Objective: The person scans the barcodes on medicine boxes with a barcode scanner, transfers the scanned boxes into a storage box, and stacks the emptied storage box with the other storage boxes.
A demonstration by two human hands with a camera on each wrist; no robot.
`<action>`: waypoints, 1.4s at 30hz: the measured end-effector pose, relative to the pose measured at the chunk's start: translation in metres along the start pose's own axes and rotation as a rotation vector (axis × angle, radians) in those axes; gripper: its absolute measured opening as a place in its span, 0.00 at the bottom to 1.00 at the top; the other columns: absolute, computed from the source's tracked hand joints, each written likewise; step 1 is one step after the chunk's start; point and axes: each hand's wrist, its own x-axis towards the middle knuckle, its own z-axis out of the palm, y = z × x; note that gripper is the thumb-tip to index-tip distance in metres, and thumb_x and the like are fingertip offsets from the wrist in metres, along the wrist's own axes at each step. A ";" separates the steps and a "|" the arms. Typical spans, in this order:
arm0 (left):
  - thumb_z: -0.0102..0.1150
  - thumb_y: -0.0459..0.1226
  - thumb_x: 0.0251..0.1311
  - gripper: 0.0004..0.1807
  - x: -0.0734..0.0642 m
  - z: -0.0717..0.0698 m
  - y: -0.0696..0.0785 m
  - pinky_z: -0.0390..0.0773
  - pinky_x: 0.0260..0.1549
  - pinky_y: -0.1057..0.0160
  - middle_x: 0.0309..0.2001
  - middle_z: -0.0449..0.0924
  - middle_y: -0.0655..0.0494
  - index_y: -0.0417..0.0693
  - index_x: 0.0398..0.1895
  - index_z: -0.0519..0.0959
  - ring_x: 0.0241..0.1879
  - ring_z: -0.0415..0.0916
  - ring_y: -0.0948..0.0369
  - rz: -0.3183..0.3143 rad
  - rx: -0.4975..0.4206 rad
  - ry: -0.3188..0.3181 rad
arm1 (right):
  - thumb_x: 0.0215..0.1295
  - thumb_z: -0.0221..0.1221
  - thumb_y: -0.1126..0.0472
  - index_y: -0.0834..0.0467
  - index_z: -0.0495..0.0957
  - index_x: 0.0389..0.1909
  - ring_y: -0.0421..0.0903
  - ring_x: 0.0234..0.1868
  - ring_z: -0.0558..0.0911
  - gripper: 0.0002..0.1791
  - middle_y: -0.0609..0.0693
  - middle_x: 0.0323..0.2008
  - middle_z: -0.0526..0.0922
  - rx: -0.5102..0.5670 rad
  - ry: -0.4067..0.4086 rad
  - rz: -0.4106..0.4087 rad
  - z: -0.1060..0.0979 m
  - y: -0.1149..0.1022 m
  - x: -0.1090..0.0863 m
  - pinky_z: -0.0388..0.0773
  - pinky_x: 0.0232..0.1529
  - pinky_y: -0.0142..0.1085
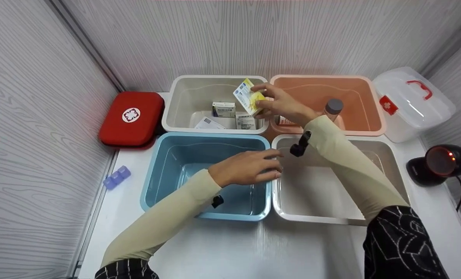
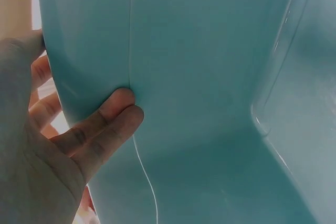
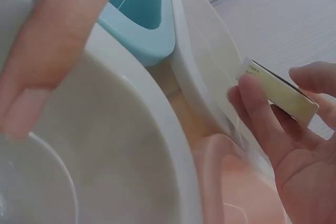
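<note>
My right hand (image 1: 286, 104) pinches a white and yellow medicine box (image 1: 245, 95) between thumb and fingers, tilted above the right end of the back-left cream bin (image 1: 184, 87). The right wrist view shows a pale yellow narrow side of the same box (image 3: 283, 90). Below it in the cream bin lie several medicine boxes, among them a white and dark blue one (image 1: 223, 109) and a white printed one (image 1: 246, 121). My left hand (image 1: 250, 167) hovers with loosely extended fingers over the right rim of the blue bin (image 1: 149, 186), its fingertips reaching toward the grey bin (image 1: 308, 186).
The back-right peach bin (image 1: 358, 83) holds a grey-capped bottle (image 1: 334, 106) and a small box partly behind my wrist. A red first-aid case (image 1: 131, 118) and purple pill organizer (image 1: 117, 177) lie at left. At right stand a clear-lidded medical box (image 1: 412, 99) and black scanner (image 1: 439, 164).
</note>
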 end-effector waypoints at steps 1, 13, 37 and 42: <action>0.46 0.54 0.87 0.23 0.000 0.000 0.000 0.74 0.76 0.50 0.82 0.66 0.50 0.56 0.69 0.82 0.74 0.75 0.53 0.002 -0.003 -0.001 | 0.85 0.55 0.61 0.51 0.63 0.82 0.54 0.51 0.88 0.29 0.61 0.70 0.70 0.004 -0.010 0.011 0.001 0.001 0.002 0.91 0.50 0.39; 0.45 0.54 0.87 0.22 0.000 -0.001 0.000 0.76 0.75 0.53 0.81 0.68 0.51 0.57 0.66 0.83 0.73 0.76 0.55 0.014 0.012 0.013 | 0.83 0.57 0.65 0.35 0.42 0.90 0.63 0.75 0.77 0.48 0.57 0.87 0.54 0.074 -0.077 0.005 0.017 0.002 0.014 0.82 0.69 0.57; 0.43 0.56 0.87 0.24 0.000 -0.003 -0.004 0.72 0.78 0.49 0.83 0.64 0.52 0.60 0.70 0.81 0.78 0.71 0.53 -0.019 -0.015 -0.018 | 0.82 0.60 0.62 0.55 0.72 0.77 0.61 0.63 0.85 0.26 0.61 0.64 0.85 -0.409 -0.061 -0.179 -0.020 0.003 -0.098 0.85 0.58 0.31; 0.42 0.58 0.86 0.25 -0.002 -0.004 -0.003 0.71 0.79 0.49 0.85 0.61 0.55 0.61 0.71 0.80 0.79 0.70 0.53 -0.042 -0.015 -0.019 | 0.81 0.61 0.63 0.54 0.74 0.75 0.54 0.65 0.85 0.25 0.58 0.66 0.85 -0.508 0.022 -0.165 -0.046 0.005 -0.144 0.79 0.60 0.23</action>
